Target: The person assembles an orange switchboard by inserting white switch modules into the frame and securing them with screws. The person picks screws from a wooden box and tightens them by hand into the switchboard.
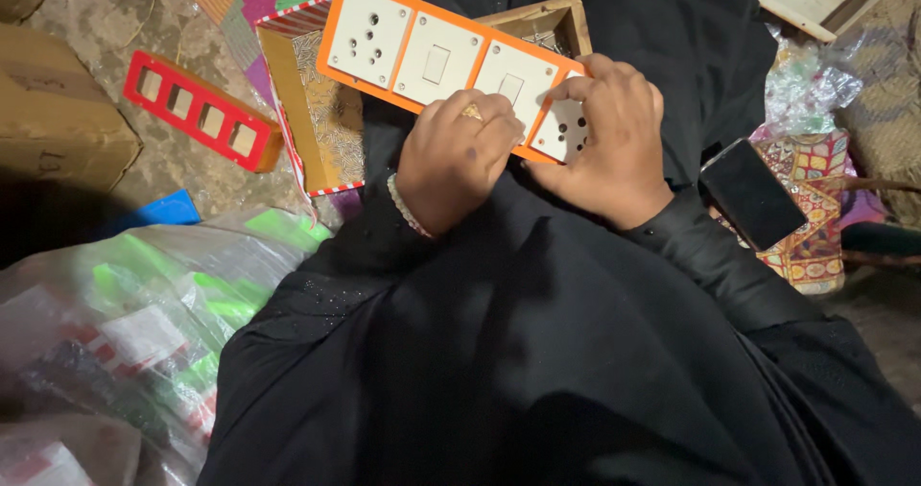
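An orange switch board plate carrying white sockets and switches lies tilted across my lap. My left hand, with a beaded bracelet at the wrist, grips its near edge by the second switch. My right hand clasps the board's right end over the white socket. Both hands are closed on the board. Black cloth covers my lap and arms.
A box of small metal screws sits under the board. A red empty frame lies on the floor at left, beside a cardboard box. Plastic bags of parts fill the lower left. A dark phone rests at right.
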